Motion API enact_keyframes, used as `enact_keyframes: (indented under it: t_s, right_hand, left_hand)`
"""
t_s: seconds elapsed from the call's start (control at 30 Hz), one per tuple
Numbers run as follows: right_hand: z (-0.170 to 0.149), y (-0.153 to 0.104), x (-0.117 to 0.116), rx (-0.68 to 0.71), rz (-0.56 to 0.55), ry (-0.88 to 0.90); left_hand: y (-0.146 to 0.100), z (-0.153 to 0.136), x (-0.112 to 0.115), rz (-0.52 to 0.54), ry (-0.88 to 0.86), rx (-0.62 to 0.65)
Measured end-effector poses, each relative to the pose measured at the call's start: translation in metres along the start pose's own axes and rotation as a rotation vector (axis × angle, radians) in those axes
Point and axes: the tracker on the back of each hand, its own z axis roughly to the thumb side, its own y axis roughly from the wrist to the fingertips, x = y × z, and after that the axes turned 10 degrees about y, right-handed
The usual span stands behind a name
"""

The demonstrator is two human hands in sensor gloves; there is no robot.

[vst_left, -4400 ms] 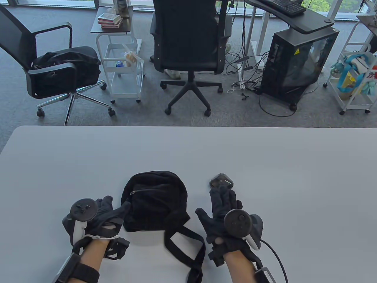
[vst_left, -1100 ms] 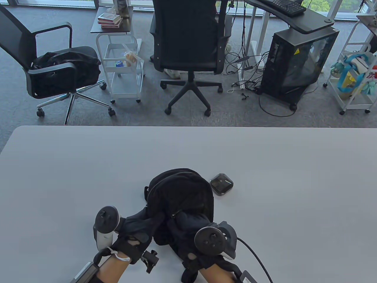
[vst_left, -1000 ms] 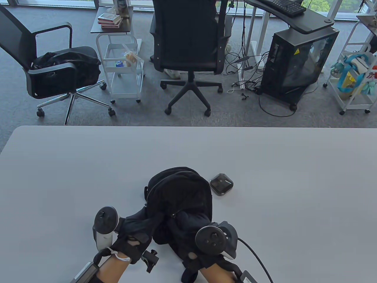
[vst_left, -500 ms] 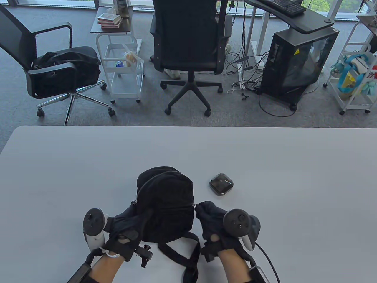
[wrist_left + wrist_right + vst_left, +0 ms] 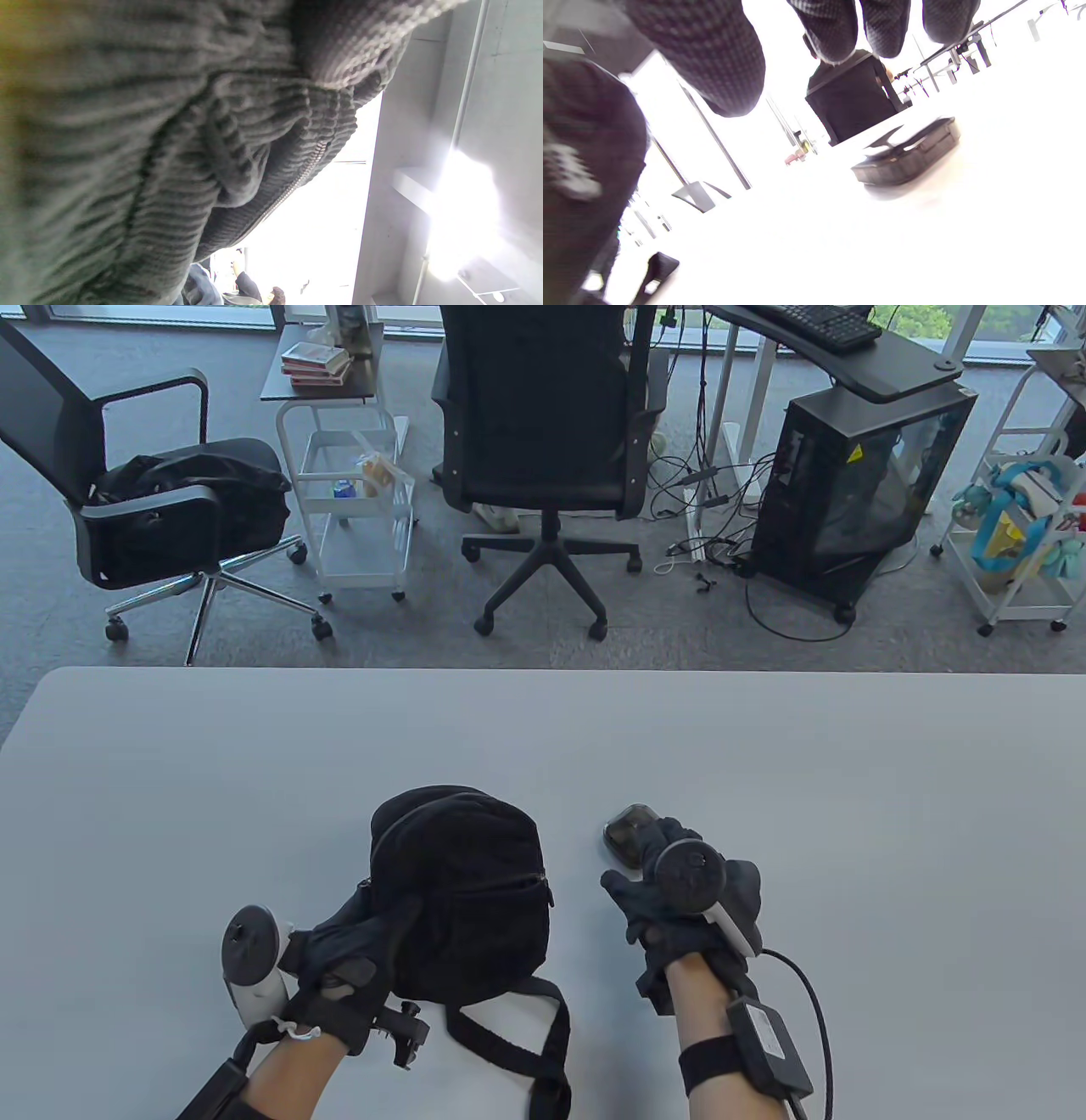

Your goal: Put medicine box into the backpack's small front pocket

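In the table view I see the black corduroy backpack (image 5: pixel 462 891) resting on the grey table (image 5: pixel 848 831), lower centre of the frame, with its strap (image 5: pixel 543 1044) trailing toward the bottom edge. My left hand (image 5: pixel 348 959) holds the backpack at its lower left side, fingers pressed into the fabric. In the left wrist view the ribbed backpack fabric (image 5: pixel 148 148) fills most of the frame, and a zipper line (image 5: pixel 305 169) runs diagonally near the centre.

A zipper (image 5: pixel 501 886) crosses the backpack front in the table view; I cannot tell whether the small front pocket is open.

The medicine box (image 5: pixel 626 827), a small dark translucent case, lies flat on the table just right of the backpack, apart from it. My right hand (image 5: pixel 670 891) is over the box's near side, covering part of it in the table view. In the right wrist view the fingertips (image 5: pixel 835 38) hang spread at the top edge, above the medicine box (image 5: pixel 908 152), with clear space between them. The hand grips nothing; its fingers are apart and not closed.

In the upper part of the table view stand an office chair (image 5: pixel 543 432) and a computer tower (image 5: pixel 857 483).
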Motion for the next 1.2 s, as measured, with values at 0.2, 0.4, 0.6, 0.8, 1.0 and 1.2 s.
enact_keyframes:
  t_s: [0.2,0.4,0.6,0.8,1.0,1.2]
  right_hand:
    - [-0.009,0.047,-0.022,-0.114,0.094,-0.12]
    - [-0.011,0.069,-0.044,-0.213,0.211,-0.268]
    - [0.009,0.053,-0.034,-0.062,0.096,-0.373]
    - [0.052,0.003,0.013,0.077,-0.112,0.12]
    - [0.084,-0.056,0.031,0.254,-0.239,0.632]
    - [0.096,-0.068,0.01,0.295,-0.198,0.759]
  left_hand:
    - [0.002,0.001,0.0,-0.004,-0.002,-0.003]
    - [0.002,0.003,0.0,0.009,0.001,-0.019]
    - [0.002,0.003,0.001,0.001,-0.006,-0.012]
    - [-0.002,0.006,0.002,-0.007,0.007,0.009]
    - [-0.004,0.006,0.002,0.006,0.018,0.02]
    - [-0.005,0.005,0.002,0.014,0.052,0.026]
